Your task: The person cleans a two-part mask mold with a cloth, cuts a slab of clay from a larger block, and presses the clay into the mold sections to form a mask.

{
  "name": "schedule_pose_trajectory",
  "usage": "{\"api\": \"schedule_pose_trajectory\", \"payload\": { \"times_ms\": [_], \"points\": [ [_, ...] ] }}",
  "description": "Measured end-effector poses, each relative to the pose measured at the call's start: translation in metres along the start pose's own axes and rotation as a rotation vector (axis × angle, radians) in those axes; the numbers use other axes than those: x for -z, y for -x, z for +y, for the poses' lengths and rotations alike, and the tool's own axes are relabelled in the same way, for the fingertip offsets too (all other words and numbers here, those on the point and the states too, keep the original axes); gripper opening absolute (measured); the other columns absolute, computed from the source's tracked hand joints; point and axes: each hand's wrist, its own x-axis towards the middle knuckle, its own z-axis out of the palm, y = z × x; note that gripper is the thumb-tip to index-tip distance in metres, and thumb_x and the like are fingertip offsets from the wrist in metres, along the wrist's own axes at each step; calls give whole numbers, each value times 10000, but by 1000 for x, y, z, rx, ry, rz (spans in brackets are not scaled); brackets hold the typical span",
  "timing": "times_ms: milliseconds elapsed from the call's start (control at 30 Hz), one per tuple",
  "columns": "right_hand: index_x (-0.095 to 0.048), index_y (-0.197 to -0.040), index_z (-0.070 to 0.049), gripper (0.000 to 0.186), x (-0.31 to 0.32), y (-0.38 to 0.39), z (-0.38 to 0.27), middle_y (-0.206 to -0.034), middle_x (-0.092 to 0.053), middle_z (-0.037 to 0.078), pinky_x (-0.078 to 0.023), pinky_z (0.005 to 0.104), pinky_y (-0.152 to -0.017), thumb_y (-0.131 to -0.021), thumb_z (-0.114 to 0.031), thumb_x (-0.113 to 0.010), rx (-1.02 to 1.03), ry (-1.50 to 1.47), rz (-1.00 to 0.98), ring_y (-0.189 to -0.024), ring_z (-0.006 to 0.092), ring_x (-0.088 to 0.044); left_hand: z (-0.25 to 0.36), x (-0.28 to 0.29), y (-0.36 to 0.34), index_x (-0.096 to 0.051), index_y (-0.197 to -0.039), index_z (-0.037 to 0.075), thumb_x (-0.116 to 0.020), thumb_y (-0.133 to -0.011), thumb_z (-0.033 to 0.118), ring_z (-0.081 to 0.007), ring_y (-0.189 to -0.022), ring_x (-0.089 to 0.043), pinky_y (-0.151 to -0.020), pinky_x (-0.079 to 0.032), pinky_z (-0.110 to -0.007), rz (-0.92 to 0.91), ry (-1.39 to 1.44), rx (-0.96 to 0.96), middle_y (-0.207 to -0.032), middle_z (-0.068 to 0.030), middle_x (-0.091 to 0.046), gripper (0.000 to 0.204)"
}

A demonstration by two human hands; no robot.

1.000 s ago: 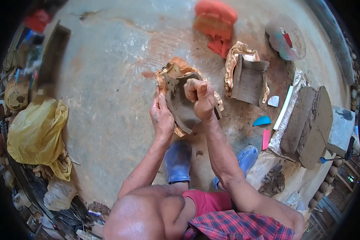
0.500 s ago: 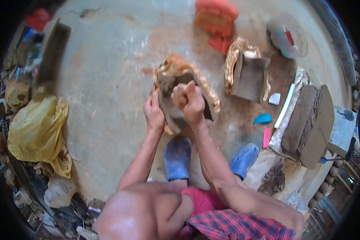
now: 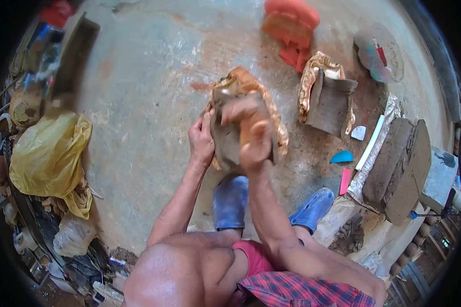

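In front of my feet is a slab of wet grey clay (image 3: 226, 140) set in a brown, rough-rimmed piece (image 3: 279, 125) that looks like a mould. My left hand (image 3: 202, 139) grips its left side, fingers along the edge and the fingertips partly hidden. Over the clay's inner face is my right hand (image 3: 253, 134), bent at the wrist; motion smears its fingers, so I cannot tell whether they touch the clay. To the right sits a similar brown-rimmed mould (image 3: 308, 84) with a curved grey clay slab (image 3: 329, 105) in it.
On the right lie a large clay block (image 3: 397, 169), a white strip (image 3: 370, 143), a teal scraper (image 3: 341, 156) and a pink strip (image 3: 345, 181). Farther off are a red-orange bundle (image 3: 292, 25) and a round plastic piece (image 3: 386, 56). A yellow plastic bag (image 3: 48, 158) lies left.
My right hand has gone from a raised fist to a bent, blurred shape over the clay. The clay's inner face now shows broader and flatter. The whole view has shifted slightly.
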Motion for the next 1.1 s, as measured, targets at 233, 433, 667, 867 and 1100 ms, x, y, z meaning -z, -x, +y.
{"api": "schedule_pose_trajectory", "payload": {
  "times_ms": [233, 433, 667, 867, 1100],
  "points": [
    [-383, -1606, -92, 720, 0, -90, 37, -1717, -301, 172, -207, 525, -1289, -1099, -604, -382, 288, -5, -102, -1600, 368, -254, 17, -24, -2, -653, -797, 31, -585, -1110, 306, -42, -674, -373, -556, -327, -306, 92, -304, 33, -704, 85, -462, 422],
    [-213, -1673, -132, 782, 0, -78, 83, -1761, -183, 111, -125, 525, -1307, -1089, -620, -391, 21, 22, -94, -1625, 320, -173, 17, -25, 1, -753, -1193, -32, -586, -1107, 262, -53, -879, -542, -803, -465, -234, 159, 17, 58, -965, 25, -672, 349],
    [-102, -1718, -166, 857, -1, -109, 13, -1788, -115, 75, -81, 522, -1317, -1075, -647, -401, 133, -6, -204, -1639, 290, -132, 11, -33, -2, -629, -765, 15, -598, -1099, 276, -46, -694, -402, -589, -368, -310, 120, -179, 24, -698, 76, -505, 425],
    [-107, -1719, -180, 879, 13, -93, 78, -1783, -136, 84, -99, 514, -1313, -1060, -677, -408, -114, 27, -101, -1634, 293, -159, 14, -35, -6, -670, -801, 16, -597, -1100, 286, -39, -690, -390, -577, -347, -292, 103, -81, 94, -708, 72, -496, 410],
    [-98, -1721, -206, 850, 8, -112, 25, -1784, -144, 93, -105, 531, -1304, -1069, -642, -425, 49, 29, -170, -1631, 311, -167, 34, -49, 0, -677, -928, -80, -606, -1087, 257, -70, -718, -444, -602, -399, -345, 72, -339, 52, -721, 46, -533, 379]
  ]
}}
